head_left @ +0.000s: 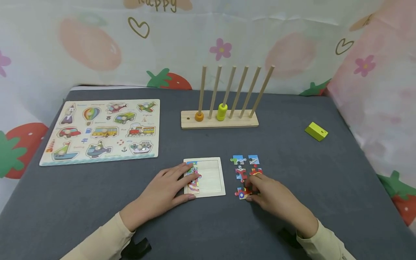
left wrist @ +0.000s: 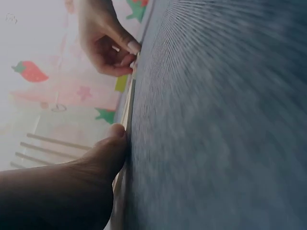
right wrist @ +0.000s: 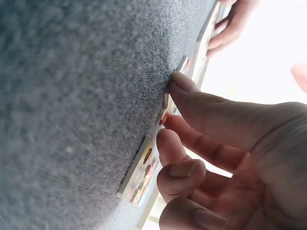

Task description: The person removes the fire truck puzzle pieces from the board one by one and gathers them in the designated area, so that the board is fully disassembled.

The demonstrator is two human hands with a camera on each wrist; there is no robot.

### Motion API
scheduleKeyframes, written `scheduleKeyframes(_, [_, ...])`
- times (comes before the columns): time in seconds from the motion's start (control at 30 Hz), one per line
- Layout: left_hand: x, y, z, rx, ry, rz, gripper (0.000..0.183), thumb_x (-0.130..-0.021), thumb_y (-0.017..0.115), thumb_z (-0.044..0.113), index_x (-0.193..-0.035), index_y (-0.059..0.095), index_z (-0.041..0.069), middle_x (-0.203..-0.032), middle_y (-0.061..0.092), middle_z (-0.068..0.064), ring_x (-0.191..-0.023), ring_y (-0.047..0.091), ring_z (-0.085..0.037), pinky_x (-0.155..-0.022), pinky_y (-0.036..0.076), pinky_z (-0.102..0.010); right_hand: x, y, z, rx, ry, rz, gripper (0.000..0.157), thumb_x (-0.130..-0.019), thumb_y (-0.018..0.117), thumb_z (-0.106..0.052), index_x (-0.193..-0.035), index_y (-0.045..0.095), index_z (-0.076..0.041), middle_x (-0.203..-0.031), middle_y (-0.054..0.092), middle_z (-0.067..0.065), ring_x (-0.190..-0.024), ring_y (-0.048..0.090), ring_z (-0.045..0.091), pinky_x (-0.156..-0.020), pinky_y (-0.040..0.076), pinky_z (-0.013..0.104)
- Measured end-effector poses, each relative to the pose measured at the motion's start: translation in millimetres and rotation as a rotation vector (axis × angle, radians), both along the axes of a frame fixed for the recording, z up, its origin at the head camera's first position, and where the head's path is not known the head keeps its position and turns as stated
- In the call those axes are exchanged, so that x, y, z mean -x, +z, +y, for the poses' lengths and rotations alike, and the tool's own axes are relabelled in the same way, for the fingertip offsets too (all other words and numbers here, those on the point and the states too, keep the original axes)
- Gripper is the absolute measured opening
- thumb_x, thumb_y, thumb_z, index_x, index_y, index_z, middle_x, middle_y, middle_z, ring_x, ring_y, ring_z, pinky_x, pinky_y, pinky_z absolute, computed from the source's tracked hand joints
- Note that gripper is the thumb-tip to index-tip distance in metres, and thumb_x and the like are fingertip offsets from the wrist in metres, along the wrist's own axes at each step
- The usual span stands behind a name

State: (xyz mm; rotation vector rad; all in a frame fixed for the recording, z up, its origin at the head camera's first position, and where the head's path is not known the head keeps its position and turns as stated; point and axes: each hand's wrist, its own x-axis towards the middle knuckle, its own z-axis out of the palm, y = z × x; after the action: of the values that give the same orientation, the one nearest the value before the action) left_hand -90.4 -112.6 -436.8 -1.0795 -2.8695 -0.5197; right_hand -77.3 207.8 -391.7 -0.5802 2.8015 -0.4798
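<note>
My left hand (head_left: 169, 184) rests on the left side of a small square wooden puzzle tray (head_left: 211, 195), fingers stretched over a column of joined puzzle pieces (head_left: 194, 187). The rest of the tray shows bare wood. To its right, my right hand (head_left: 276, 195) has thumb and index finger around a colourful jigsaw piece (head_left: 242, 194) low on the cloth; its right part is hidden by the fingers. Further loose pieces (head_left: 238, 159) lie just above, one red-and-yellow piece (head_left: 256, 171) partly covered by the hand. In the right wrist view, the thumb and fingertips (right wrist: 180, 80) are right at a piece's edge.
A wooden peg stand (head_left: 188, 123) with an orange bead and yellow-green beads stands behind the tray. A vehicle picture board (head_left: 123, 117) lies at back left, and a yellow-green block (head_left: 316, 131) at the right. Grey cloth covers the table (head_left: 97, 198).
</note>
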Motion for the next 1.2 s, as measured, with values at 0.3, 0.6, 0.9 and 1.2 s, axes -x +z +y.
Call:
scheduleKeyframes(0.3, [-9.0,-3.2,-31,-0.044,0.035,-0.024,0.061,-0.088,0.06,0.054,-0.142,0.046,0.031,-0.149,0.04,-0.003,-0.14,0.034,-0.023,-0.104,0.034,-0.049,-0.5,1.2,2,0.014,0.014,0.003,0.024,-0.08,0.078,-0.023,-0.096,0.062,-0.017,-0.081,0.051,-0.009,-0.066,0.049,0.003,-0.059,0.043,0.024])
scheduleKeyframes(0.6, [-11.0,-14.4,-37,-0.13,0.014,-0.028,0.058,-0.089,0.062,0.049,-0.142,0.047,0.029,-0.148,0.04,-0.003,-0.139,0.033,-0.024,-0.102,0.03,-0.05,6.9,20.2,-12,0.0,0.032,0.104,0.023,-0.082,0.077,-0.026,-0.095,0.062,-0.013,-0.081,0.054,-0.006,-0.062,0.047,0.003,-0.055,0.04,0.021])
scheduleKeyframes(0.9, [-10.2,-12.0,-39,-0.146,-0.014,0.09,0.049,-0.086,0.066,0.049,-0.128,0.061,0.024,-0.125,0.054,-0.002,-0.118,0.049,-0.018,-0.092,0.038,-0.044,37.5,21.5,-90,0.026,0.069,0.047,0.02,-0.088,0.071,-0.027,-0.099,0.066,-0.012,-0.087,0.058,-0.004,-0.067,0.051,0.007,-0.06,0.044,0.024])
scheduleKeyframes(1.2, [-7.1,-14.3,-39,-0.145,0.004,0.111,0.045,-0.085,0.067,0.051,-0.123,0.064,0.027,-0.125,0.054,-0.004,-0.117,0.049,-0.018,-0.087,0.041,-0.044,62.2,8.3,-145,0.095,0.192,-0.024,0.018,-0.091,0.066,-0.019,-0.108,0.068,-0.011,-0.086,0.058,0.0,-0.072,0.052,0.011,-0.06,0.043,0.025])
